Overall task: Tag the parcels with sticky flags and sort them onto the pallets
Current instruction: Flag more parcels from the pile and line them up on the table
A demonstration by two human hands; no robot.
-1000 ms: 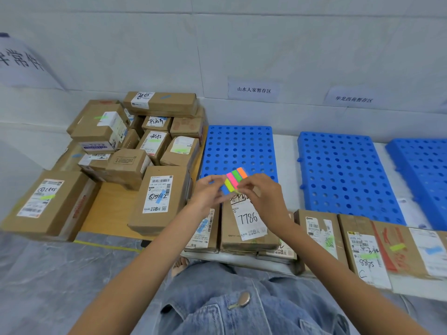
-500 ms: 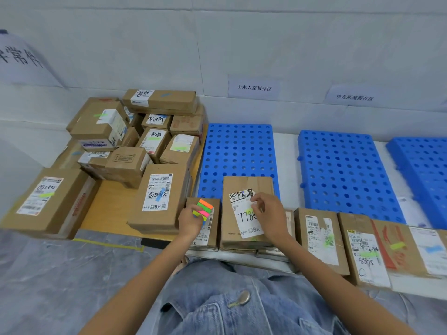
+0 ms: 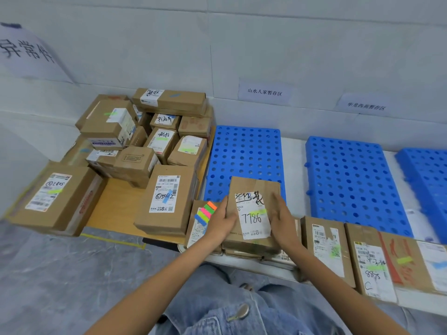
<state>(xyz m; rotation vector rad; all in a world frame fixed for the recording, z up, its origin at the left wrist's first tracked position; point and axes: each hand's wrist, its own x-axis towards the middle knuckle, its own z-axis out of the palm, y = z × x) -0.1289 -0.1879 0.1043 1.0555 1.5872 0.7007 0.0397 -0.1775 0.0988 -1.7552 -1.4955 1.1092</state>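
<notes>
Left grip, right grip on cardboard parcel

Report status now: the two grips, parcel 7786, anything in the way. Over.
Left grip holds flag pad, touches parcel 7786 left edge. Right grip holds its right edge. Green flag on label. Blue pallet just behind.

Light-blue denim, metal button
</notes>
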